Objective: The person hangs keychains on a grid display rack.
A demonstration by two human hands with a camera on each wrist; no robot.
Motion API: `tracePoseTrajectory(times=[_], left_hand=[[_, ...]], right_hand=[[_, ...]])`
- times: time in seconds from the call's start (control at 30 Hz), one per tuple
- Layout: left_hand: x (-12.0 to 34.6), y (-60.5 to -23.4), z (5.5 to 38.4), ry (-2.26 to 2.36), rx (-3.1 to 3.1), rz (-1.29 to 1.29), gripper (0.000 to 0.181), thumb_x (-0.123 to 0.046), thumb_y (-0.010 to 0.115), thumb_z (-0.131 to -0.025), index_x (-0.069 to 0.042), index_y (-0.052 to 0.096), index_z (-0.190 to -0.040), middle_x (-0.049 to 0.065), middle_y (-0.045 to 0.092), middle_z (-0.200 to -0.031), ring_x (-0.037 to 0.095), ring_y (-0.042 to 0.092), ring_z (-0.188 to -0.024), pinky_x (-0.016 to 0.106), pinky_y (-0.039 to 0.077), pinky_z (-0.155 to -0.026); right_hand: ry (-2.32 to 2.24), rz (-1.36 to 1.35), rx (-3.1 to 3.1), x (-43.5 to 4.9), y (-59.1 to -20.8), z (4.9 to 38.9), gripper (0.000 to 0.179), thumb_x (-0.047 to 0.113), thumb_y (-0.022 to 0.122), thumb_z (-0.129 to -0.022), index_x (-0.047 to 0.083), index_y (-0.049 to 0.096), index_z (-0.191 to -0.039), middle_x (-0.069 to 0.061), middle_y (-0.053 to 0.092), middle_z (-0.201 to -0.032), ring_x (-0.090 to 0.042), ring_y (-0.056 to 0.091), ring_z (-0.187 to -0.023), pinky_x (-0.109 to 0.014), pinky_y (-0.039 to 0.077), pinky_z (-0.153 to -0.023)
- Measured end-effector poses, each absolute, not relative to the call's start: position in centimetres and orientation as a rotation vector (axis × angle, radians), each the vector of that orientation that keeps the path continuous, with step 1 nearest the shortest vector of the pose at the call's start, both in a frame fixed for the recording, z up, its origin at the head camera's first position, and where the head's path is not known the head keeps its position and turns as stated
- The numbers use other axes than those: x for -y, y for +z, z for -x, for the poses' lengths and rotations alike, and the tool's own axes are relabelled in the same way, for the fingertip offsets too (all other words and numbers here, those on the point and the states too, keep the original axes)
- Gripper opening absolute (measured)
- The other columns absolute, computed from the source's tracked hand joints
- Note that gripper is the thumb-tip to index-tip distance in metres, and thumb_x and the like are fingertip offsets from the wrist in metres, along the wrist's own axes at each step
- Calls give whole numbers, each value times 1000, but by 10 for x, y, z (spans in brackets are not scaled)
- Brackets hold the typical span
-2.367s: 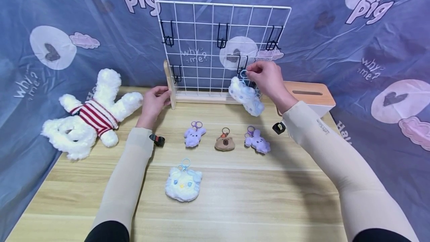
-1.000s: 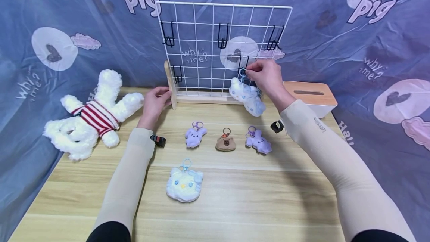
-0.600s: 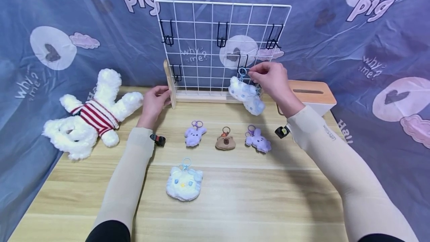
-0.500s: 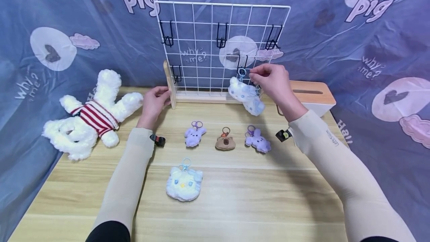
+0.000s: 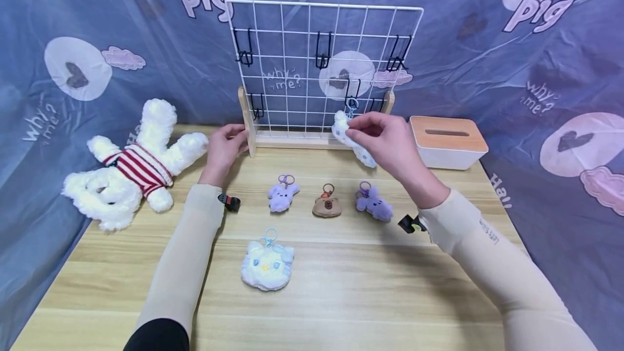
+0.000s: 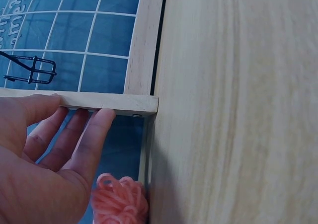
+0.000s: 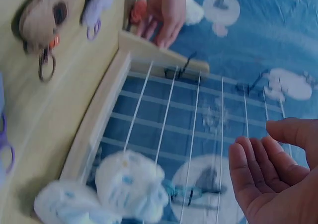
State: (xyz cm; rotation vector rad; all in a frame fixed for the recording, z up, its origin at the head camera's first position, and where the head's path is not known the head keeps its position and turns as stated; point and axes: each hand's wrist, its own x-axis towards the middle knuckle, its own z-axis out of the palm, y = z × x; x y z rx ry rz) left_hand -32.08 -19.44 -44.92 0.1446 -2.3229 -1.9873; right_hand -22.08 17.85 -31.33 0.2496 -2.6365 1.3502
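Note:
A white-and-blue plush keychain [image 5: 339, 128] hangs by its light blue ring from a black hook [image 5: 352, 88] on the lower right of the white wire grid. My right hand [image 5: 392, 140] is in front of the plush in the head view and covers part of it. Seen from the right wrist, that hand [image 7: 278, 177] has nothing between thumb and fingers and stands apart from the plush [image 7: 131, 182]. My left hand [image 5: 223, 150] holds the rack's left wooden leg [image 5: 247, 118], thumb on one side and fingertips on the other, as the left wrist view shows.
On the table lie a purple bunny keychain [image 5: 280, 198], a brown capybara keychain [image 5: 326, 208], another purple bunny [image 5: 376, 207] and a white cat-face keychain [image 5: 267, 268]. A teddy bear [image 5: 107, 194] lies left, a tissue box [image 5: 448, 150] right. Pink yarn [image 6: 119, 199] sits beside the leg.
My right hand has let go of the blue ring, drawn back to the right, then dropped in front of the plush, which stays hanging. My left hand keeps its place.

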Motion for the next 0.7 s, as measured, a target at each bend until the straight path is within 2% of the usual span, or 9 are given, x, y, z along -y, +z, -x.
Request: tracePoseTrajectory(times=[0.2, 0.5, 0.7], left_hand=[[194, -449, 321, -1986, 2320, -134, 37, -15, 70, -112, 5, 69, -143, 6, 68, -117, 13, 75, -96, 28, 70, -98], [194, -451, 321, -1995, 2303, -134, 36, -13, 70, -112, 6, 69, -142, 4, 68, -115, 10, 73, -95, 27, 70, -97], [194, -452, 322, -1985, 2313, -129, 36, -14, 70, -112, 5, 69, -142, 6, 67, -117, 10, 73, -95, 27, 70, -97]], right_hand=[[1478, -365, 2665, -159, -324, 205, 16, 18, 86, -101, 11, 86, -115, -9, 84, -114, -9, 73, -90, -14, 59, -74], [1741, -439, 2670, -134, -340, 191, 23, 13, 86, -99, 6, 82, -121, -14, 82, -120, -18, 77, -100, -19, 66, -87], [1835, -455, 2665, -119, -354, 185, 26, 12, 85, -99, 4, 81, -123, -17, 82, -122, -17, 77, -102, -18, 66, -85]])
